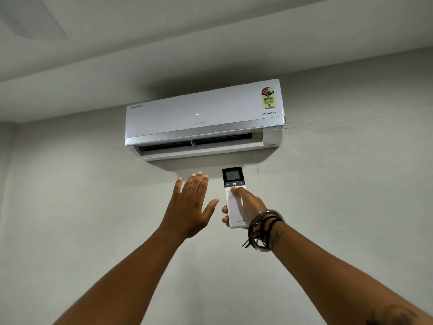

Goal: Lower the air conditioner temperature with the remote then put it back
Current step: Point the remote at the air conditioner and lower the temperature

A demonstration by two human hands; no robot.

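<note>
A white air conditioner (203,118) hangs high on the wall, its lower flap open and two small lights lit on its front. Below it, my right hand (248,202) grips a slim white remote (234,181) held upright and pointed at the unit. The thumb rests just under the dark button strip beneath the remote's grey display. My left hand (191,205) is raised beside the remote, to its left, palm toward the wall, fingers spread and holding nothing.
A plain grey wall (351,184) fills the view, with the ceiling (140,43) above the unit. Bangles and dark threads (263,228) circle my right wrist.
</note>
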